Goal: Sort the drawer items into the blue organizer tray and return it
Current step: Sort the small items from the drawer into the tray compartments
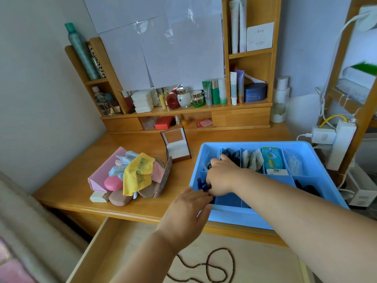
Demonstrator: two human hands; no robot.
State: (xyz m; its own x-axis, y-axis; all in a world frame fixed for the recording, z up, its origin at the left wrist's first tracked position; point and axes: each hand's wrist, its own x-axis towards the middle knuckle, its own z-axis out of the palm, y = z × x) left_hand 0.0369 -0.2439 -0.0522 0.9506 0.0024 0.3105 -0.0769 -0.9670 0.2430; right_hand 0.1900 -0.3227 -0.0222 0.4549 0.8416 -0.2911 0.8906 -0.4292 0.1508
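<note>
The blue organizer tray [240, 218] sits on the wooden desk at the right, its compartments holding dark packets, beige sachets, a green tissue pack [272, 160] and dark cloth. My right hand [221, 177] reaches into the tray's near-left compartments, fingers curled down onto small dark blue items [201, 184]. My left hand [188, 211] hovers at the tray's front-left corner with fingers straight. A pile of loose items [130, 176] lies left of the tray: pink box, yellow cloth, pink and brown cases. The drawer [122, 252] below stands pulled out with a brown bead necklace [208, 266] inside.
A small open box [176, 147] stands behind the pile. Shelves with cosmetic bottles and jars [183, 98] line the back of the desk. A power strip and charger [334, 139] hang at the right next to the tray. A wall bounds the left.
</note>
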